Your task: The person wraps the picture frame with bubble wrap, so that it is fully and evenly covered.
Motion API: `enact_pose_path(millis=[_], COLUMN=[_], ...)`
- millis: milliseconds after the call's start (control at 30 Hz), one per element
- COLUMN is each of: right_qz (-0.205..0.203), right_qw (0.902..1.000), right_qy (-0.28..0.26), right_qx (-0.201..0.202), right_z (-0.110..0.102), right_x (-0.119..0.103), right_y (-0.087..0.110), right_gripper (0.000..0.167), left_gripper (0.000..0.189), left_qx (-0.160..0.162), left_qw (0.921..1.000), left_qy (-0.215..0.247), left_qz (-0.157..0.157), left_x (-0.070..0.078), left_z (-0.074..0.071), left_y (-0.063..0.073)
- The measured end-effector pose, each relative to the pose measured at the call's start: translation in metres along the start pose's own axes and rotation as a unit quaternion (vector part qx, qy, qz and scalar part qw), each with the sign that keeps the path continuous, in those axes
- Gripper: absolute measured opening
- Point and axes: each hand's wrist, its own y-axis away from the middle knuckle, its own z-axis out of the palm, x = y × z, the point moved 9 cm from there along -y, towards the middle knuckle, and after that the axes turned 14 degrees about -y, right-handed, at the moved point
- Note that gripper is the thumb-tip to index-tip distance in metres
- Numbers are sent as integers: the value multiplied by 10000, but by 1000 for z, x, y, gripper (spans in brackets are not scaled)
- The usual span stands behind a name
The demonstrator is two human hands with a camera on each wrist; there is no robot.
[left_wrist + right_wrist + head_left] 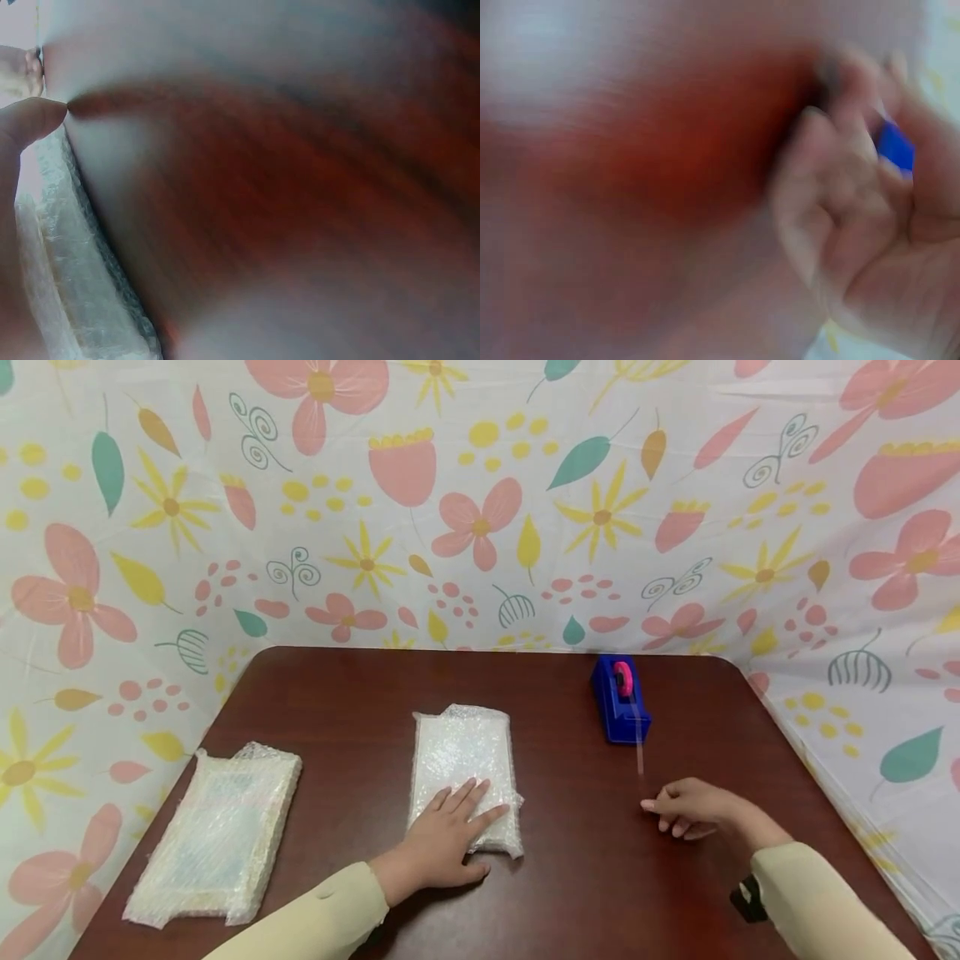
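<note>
My left hand (446,852) rests flat with spread fingers on the lower part of a bubble-wrapped package (461,747) in the middle of the table. The left wrist view shows the thumb (34,120) beside the wrapped edge. On the right, a clear strip of tape (640,752) runs from a blue tape dispenser (626,727) with a pink core toward my right hand (693,810). Thumb and forefinger pinch the strip's near end, while the other fingers curl. Motion blurs this hand in the right wrist view, where part of the blue dispenser (896,146) shows behind it.
A second bubble-wrapped package (217,835) lies at the left side of the brown table (570,893). A flower-patterned cloth (480,527) hangs behind the table and along both sides. A small dark object (747,900) shows by the right sleeve.
</note>
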Motion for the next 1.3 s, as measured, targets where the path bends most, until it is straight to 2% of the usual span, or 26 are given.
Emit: enact_pose_path(millis=[67, 167, 233, 300, 433, 600, 667, 767, 867, 933, 1033, 1100, 1133, 1233, 1300], right_qz=[-272, -781, -935, -910, -705, -330, -186, 23, 136, 170, 56, -85, -162, -327, -357], right_qw=[9993, 9922, 9873, 9851, 9851, 9821, 9787, 9683, 9592, 9557, 9558, 9522, 9488, 9282, 9218], right_qy=[-207, -430, -516, -684, -1119, -1675, -1939, -2479, -2822, -2939, -2938, -3042, -3140, -3660, -3791], right_qx=[166, 867, 1172, 1291, 1097, 800, 644, 308, -14, -54, 97, 254, 306, 591, 728], right_z=[-15, -41, -50, -54, -49, -41, -40, -37, -34, -33, -34, -34, -34, -34, -33], right_x=[-13, -38, -50, -56, -57, -53, -53, -52, -53, -52, -49, -45, -43, -36, -34], right_y=[-1, -6, -11, -21, -42, -57, -61, -64, -66, -68, -69, -67, -65, -56, -50], right_gripper=[41, 52, 60, 65, 63, 42, 32, 21, 17, 17, 19, 18, 17, 21, 36], left_gripper=[80, 80, 79, 79, 79, 79, 79, 78, 78, 77, 77, 77, 77, 78, 78], left_qx=[20, 41, 43, 36, 18, 50, 69, 100, 160, 172, 150, 121, 120, 140, 153], left_qw=[10000, 10000, 10000, 10000, 10000, 9999, 9999, 9999, 9998, 9998, 9998, 9998, 9998, 9998, 9998], left_qy=[11, -10, -38, -42, -42, -87, -111, -121, -137, -128, -135, -125, -124, -98, -69], left_qz=[-10, -18, -23, -30, -51, -41, -54, -65, -48, -46, -75, -91, -89, -83, -92], left_x=[0, -1, -1, -2, -3, -3, -3, -3, -3, -3, -3, -3, -2, 0, 2], left_z=[0, 0, 0, -1, -1, -1, -2, -3, -5, -6, -5, -4, -4, -4, -5], left_y=[1, 1, 2, 2, 3, 3, 3, 3, 2, 2, 2, 2, 3, 3, 4])
